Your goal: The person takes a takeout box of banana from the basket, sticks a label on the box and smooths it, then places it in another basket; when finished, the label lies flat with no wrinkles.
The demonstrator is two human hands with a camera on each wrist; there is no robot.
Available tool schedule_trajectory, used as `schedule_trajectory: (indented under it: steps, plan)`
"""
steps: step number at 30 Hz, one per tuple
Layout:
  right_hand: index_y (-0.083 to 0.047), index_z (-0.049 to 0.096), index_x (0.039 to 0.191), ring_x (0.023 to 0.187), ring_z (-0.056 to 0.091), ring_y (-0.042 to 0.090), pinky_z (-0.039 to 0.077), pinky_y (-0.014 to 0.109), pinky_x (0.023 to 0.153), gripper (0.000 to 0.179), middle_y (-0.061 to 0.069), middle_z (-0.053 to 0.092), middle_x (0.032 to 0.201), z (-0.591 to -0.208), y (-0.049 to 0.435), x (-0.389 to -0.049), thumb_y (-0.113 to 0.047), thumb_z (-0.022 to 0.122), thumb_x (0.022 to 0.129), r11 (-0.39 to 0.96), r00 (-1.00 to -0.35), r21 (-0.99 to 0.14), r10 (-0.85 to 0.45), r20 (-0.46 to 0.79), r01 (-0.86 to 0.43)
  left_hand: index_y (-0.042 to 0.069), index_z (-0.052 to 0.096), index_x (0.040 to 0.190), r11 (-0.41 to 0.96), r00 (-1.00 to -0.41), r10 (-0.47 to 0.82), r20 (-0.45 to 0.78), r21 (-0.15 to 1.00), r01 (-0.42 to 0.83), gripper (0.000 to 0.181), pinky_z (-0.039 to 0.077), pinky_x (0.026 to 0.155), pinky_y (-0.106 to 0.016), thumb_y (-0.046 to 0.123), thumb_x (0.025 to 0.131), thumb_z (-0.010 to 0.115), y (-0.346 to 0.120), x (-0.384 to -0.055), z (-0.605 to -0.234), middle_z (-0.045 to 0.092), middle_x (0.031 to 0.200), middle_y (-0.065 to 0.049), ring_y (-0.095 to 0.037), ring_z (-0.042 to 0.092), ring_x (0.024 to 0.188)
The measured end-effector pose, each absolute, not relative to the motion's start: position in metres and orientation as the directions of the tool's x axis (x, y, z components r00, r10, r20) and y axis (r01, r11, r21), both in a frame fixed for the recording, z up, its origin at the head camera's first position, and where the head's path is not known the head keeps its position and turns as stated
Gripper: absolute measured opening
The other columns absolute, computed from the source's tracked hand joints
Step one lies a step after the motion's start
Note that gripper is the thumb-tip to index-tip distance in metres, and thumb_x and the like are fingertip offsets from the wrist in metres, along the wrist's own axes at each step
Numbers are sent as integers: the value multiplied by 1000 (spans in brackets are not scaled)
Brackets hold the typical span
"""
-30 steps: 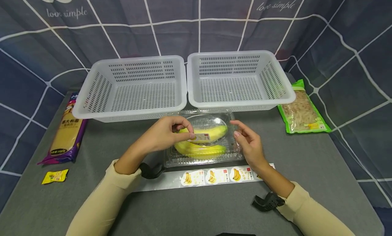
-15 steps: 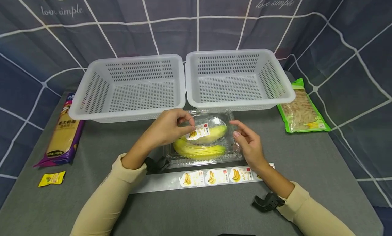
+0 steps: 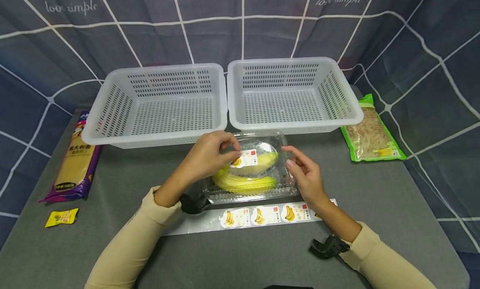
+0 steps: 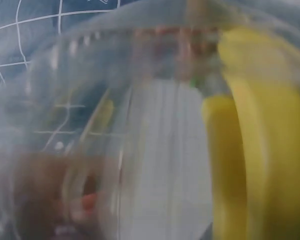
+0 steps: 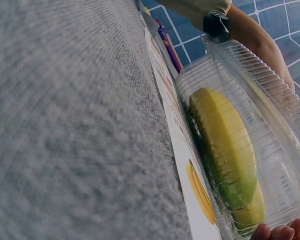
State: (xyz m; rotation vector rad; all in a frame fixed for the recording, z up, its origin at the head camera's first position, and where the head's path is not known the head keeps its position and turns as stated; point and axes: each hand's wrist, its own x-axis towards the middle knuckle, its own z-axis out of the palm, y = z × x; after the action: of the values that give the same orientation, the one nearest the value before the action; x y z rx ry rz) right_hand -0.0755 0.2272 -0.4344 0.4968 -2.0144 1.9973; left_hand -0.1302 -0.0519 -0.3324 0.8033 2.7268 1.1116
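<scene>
In the head view, my left hand (image 3: 210, 154) pinches one end of a white banana label sticker (image 3: 249, 158) over the lid of a clear plastic clamshell box (image 3: 286, 184). Whether the label touches the lid I cannot tell. Yellow bananas (image 3: 244, 184) lie inside the box; the right wrist view shows a banana (image 5: 225, 145) through its ribbed wall. My right hand (image 3: 308, 178) is at the box's right side, fingers loosely bent, its fingertips (image 5: 282, 232) by the box edge. A strip of banana stickers (image 3: 265, 215) lies in front of the box. The left wrist view is blurred.
Two white plastic baskets (image 3: 157, 139) (image 3: 296, 125) stand behind the box. On the left are a purple-edged noodle pack (image 3: 76, 164) and a small yellow packet (image 3: 61, 217). A green-edged food bag (image 3: 373, 134) lies at the right.
My left hand has moved slightly up and right. The label turned to show its printed face, tilted, and now lies nearly level over the lid. My right hand has hardly moved.
</scene>
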Motion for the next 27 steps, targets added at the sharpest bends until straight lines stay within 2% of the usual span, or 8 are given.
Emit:
schedule_trajectory:
  steps: [8, 15, 19, 27]
  plan:
    - [5, 59, 138, 58, 36, 13, 32, 28, 49, 36, 3, 46, 77, -435, 229, -73, -4, 53, 103, 3, -914, -916, -68, 400, -401, 19, 70, 94, 608, -864, 495, 90, 675, 419, 7, 33, 63, -34, 23, 94, 77, -52, -131, -336, 41, 68, 0, -17, 34, 59]
    - [6, 58, 137, 59, 36, 14, 32, 28, 51, 37, 3, 47, 77, -432, 228, -75, -6, 54, 103, 3, -907, -909, -69, 415, -417, 17, 71, 102, 598, -859, 501, 106, 674, 433, 11, 33, 62, -34, 22, 94, 77, -53, -133, -337, 42, 70, 0, -15, 32, 59]
    - [6, 58, 137, 58, 35, 13, 32, 27, 51, 36, 3, 45, 76, -432, 228, -75, -4, 53, 103, -3, -908, -910, -72, 414, -415, 19, 74, 97, 587, -848, 519, 112, 675, 448, 3, 33, 62, -34, 22, 96, 74, -54, -132, -337, 42, 69, 0, -16, 32, 59]
    - [7, 58, 137, 59, 35, 13, 32, 27, 51, 36, 3, 45, 77, -433, 229, -74, -3, 52, 103, -7, -907, -910, -82, 413, -414, 20, 75, 92, 593, -840, 532, 106, 661, 460, 5, 33, 63, -34, 24, 95, 75, -55, -131, -335, 43, 70, 0, -15, 33, 59]
